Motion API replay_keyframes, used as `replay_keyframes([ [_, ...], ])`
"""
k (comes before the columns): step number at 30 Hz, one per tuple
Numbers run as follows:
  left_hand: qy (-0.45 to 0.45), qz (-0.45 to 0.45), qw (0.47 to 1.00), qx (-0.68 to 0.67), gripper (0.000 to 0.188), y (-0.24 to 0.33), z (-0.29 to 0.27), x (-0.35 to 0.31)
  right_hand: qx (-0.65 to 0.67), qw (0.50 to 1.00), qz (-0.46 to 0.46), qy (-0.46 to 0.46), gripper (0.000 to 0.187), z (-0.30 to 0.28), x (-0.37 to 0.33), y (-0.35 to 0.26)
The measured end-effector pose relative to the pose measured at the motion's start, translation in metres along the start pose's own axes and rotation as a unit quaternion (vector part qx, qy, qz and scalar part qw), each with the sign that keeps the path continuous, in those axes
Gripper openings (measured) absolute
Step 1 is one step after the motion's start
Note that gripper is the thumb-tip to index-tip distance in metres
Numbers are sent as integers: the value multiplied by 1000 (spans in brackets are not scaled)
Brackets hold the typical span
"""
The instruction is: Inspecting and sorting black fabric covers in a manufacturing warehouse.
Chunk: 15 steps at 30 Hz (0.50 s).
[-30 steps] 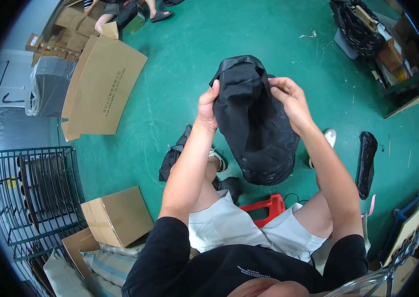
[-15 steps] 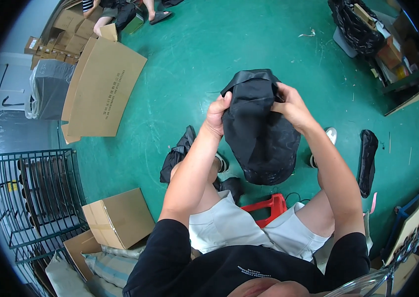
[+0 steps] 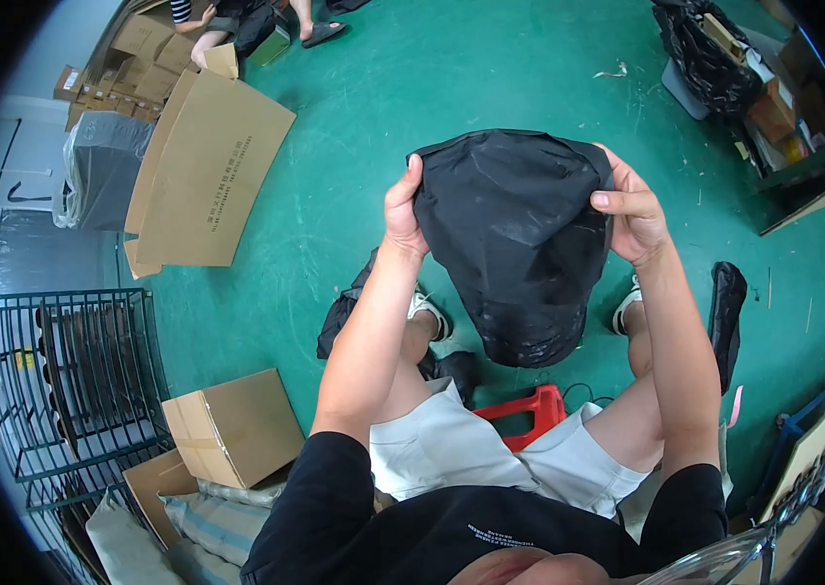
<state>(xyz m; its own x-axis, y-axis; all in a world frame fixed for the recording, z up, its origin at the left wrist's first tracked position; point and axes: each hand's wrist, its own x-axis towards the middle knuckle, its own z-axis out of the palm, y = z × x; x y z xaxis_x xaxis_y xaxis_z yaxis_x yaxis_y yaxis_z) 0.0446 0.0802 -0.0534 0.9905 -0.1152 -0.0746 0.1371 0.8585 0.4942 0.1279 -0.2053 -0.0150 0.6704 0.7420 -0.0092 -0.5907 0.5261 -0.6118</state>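
A black fabric bag hangs in front of me, spread wide along its upper edge and narrower toward the bottom, with pale scuffs on it. My left hand grips its upper left edge, thumb up and the other fingers hidden behind the cloth. At the upper right edge, my right hand pinches the fabric with the thumb on the near side. Whether anything is inside the bag cannot be seen. Crumpled black fabric lies on the floor by my left leg, and a dark bundle sits between my feet.
A red plastic stool is between my legs. On the floor at right lies a long black pouch. Cardboard boxes and a green metal rack stand at left. A large carton is farther off, near another person's legs.
Both hands have moved apart, the right one farther right, stretching the bag's upper part wide. Before, the top was bunched and folded between them. My feet have shifted slightly.
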Motion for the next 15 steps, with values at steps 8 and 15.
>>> replay_keyframes([
  [8,1,-22,1000,-1,48,-22,6,3,140,985,-81,63,57,-24,-11,-4],
  [15,-35,-8,999,-13,55,-14,-1,4,-46,997,-22,61,45,21,-1,-5],
])
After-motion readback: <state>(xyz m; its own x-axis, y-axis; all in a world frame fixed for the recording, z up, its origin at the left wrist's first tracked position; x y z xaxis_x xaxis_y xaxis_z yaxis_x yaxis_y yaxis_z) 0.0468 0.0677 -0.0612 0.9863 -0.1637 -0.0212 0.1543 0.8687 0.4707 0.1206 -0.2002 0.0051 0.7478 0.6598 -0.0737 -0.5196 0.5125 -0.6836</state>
